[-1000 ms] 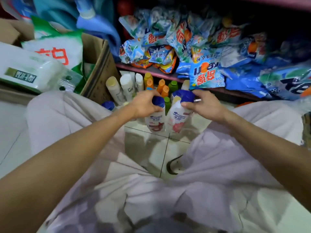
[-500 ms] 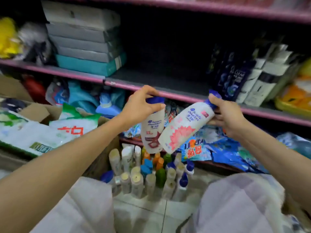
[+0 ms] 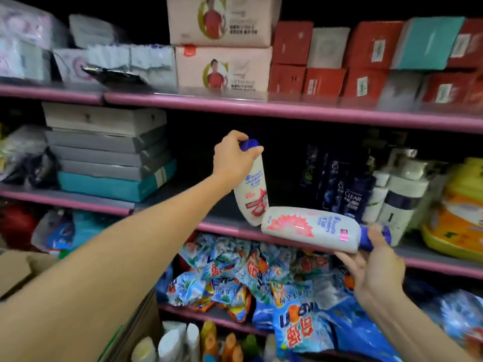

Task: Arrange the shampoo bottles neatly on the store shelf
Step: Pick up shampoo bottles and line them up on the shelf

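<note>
Left hand [image 3: 232, 158] gripping upright bottle [image 3: 252, 189] by cap at middle shelf [image 3: 224, 227] front edge; right hand [image 3: 376, 267] grasping sideways bottle [image 3: 308, 227] there.

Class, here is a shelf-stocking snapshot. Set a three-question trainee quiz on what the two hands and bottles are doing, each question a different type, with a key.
1. True or false: the left hand grips an upright white bottle by its blue cap.
2. The right hand's bottle is: A upright, B lying sideways, C upside down.
3. Fill in: the dark bottles on the middle shelf read ____.

Key: 1 true; 2 B; 3 CLEAR.
</note>
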A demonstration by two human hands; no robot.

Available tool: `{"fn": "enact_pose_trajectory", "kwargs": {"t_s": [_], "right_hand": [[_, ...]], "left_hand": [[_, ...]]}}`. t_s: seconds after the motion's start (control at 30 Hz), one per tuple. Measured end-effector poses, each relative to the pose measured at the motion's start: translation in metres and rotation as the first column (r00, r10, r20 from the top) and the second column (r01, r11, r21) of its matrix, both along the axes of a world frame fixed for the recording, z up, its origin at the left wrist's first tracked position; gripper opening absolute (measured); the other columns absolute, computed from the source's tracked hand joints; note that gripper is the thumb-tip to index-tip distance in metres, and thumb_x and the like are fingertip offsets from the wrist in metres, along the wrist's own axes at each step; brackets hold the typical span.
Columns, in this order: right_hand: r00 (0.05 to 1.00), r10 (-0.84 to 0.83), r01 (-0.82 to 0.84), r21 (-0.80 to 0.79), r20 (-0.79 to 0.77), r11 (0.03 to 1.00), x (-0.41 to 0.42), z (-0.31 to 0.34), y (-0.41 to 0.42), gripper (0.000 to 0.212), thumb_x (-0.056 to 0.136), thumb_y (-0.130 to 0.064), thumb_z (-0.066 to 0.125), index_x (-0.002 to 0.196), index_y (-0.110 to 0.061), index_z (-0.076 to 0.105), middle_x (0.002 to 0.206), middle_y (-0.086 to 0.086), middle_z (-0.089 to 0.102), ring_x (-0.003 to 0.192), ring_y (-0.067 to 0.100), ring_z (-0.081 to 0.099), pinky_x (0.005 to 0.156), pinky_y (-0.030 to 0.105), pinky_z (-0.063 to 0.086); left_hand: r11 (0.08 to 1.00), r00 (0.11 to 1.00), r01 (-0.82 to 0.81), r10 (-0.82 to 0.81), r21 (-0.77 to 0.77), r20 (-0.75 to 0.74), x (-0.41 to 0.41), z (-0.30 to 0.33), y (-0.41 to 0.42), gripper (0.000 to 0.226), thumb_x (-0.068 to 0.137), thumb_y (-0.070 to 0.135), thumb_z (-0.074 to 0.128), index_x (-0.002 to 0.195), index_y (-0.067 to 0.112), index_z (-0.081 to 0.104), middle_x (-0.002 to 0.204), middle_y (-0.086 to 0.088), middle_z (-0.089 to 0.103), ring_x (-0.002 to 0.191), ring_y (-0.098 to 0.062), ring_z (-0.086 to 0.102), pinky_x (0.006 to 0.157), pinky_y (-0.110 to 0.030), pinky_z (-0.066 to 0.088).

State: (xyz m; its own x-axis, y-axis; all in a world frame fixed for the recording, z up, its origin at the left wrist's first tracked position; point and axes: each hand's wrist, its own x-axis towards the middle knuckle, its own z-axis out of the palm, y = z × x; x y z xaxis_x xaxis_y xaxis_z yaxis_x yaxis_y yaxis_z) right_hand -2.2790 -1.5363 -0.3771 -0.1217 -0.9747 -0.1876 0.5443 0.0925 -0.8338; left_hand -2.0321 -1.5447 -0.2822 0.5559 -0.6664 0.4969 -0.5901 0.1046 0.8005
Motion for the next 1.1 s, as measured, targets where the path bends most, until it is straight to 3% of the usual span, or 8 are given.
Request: {"fn": "enact_pose_trajectory", "kwargs": {"t_s": [0.17,0.33,0.57,0.67,0.77,0.87,0.93,1.1], "right_hand": [[0.994,-0.067,0.064,-0.033,-0.09,0.997,-0.027,-0.007,0.002,0.022,0.091,-0.033,0.061,0.108,-0.018,0.06,0.086,-0.001,0.071,0.073,0.018,0.072,0.054,0.031,0.06],[0.979,-0.038,0.017,-0.106,-0.2,0.994,-0.048,-0.004,0.007,0.024,0.09,-0.033,0.061,0.108,-0.018,0.063,0.091,0.005,0.072,0.079,0.02,0.071,0.057,0.033,0.06],[0.941,0.063,-0.14,-0.213,-0.333,0.967,-0.049,0.003,0.016,0.019,0.089,-0.037,0.06,0.098,-0.021,0.064,0.085,0.002,0.076,0.079,0.02,0.073,0.053,0.025,0.058],[0.917,0.117,-0.221,-0.243,-0.382,0.944,-0.041,0.007,0.021,0.026,0.086,-0.04,0.061,0.102,-0.021,0.065,0.087,0.004,0.075,0.079,0.02,0.073,0.052,0.022,0.056],[0.854,0.175,-0.355,-0.304,-0.489,0.884,-0.032,0.016,0.026,0.036,0.077,-0.051,0.06,0.098,-0.022,0.068,0.088,0.003,0.075,0.078,0.016,0.073,0.053,0.019,0.054],[0.803,0.27,-0.496,-0.344,-0.531,0.798,-0.017,0.025,0.029,0.032,0.08,-0.05,0.059,0.09,-0.022,0.069,0.088,0.005,0.074,0.076,0.017,0.071,0.057,0.023,0.055],[0.758,0.332,-0.575,-0.334,-0.561,0.747,-0.002,0.029,0.031,0.029,0.083,-0.051,0.062,0.089,-0.023,0.068,0.089,0.006,0.072,0.075,0.019,0.067,0.062,0.029,0.054],[0.605,0.509,-0.759,-0.252,-0.612,0.6,0.044,0.035,0.043,0.035,0.083,-0.048,0.061,0.101,-0.018,0.066,0.1,0.005,0.073,0.075,0.01,0.067,0.055,0.018,0.049]], "left_hand": [[0.996,0.996,0.083,-0.083,-0.015,0.036,-0.032,-0.007,-0.041,0.03,0.086,0.025,0.067,0.112,0.015,0.06,0.111,-0.006,0.063,0.101,-0.022,0.058,0.093,-0.039,0.045],[0.984,0.987,0.117,-0.13,0.132,0.095,-0.041,-0.009,-0.073,0.024,0.092,0.023,0.059,0.114,0.013,0.06,0.121,-0.014,0.054,0.1,-0.029,0.058,0.086,-0.033,0.048],[0.903,0.897,0.03,-0.214,0.429,0.388,-0.035,-0.009,-0.08,0.049,0.098,0.026,0.044,0.146,0.027,0.034,0.15,-0.006,0.03,0.131,-0.032,0.038,0.105,-0.044,0.039],[0.926,0.86,-0.005,-0.189,0.377,0.474,-0.041,-0.011,-0.055,0.06,0.096,0.032,0.048,0.15,0.024,0.023,0.155,-0.003,0.02,0.137,-0.031,0.026,0.109,-0.045,0.032],[0.956,0.923,0.243,-0.28,0.166,0.265,-0.056,-0.029,0.0,0.053,0.093,0.036,0.054,0.142,0.02,0.039,0.139,0.001,0.041,0.128,-0.012,0.04,0.107,-0.036,0.036],[0.644,0.705,0.708,-0.664,0.289,-0.248,-0.063,-0.063,0.075,0.053,0.078,0.063,0.06,0.126,0.042,0.05,0.118,0.022,0.059,0.107,0.01,0.056,0.086,-0.018,0.05],[0.511,0.572,0.819,-0.696,0.262,-0.433,-0.064,-0.086,0.113,0.052,0.071,0.053,0.073,0.118,0.043,0.054,0.112,0.015,0.068,0.102,-0.001,0.065,0.078,-0.019,0.054],[0.733,0.718,0.661,-0.557,0.16,-0.416,-0.063,-0.121,0.147,0.036,0.065,0.037,0.083,0.093,0.046,0.062,0.093,0.011,0.074,0.082,-0.008,0.071,0.065,-0.018,0.054]]}}
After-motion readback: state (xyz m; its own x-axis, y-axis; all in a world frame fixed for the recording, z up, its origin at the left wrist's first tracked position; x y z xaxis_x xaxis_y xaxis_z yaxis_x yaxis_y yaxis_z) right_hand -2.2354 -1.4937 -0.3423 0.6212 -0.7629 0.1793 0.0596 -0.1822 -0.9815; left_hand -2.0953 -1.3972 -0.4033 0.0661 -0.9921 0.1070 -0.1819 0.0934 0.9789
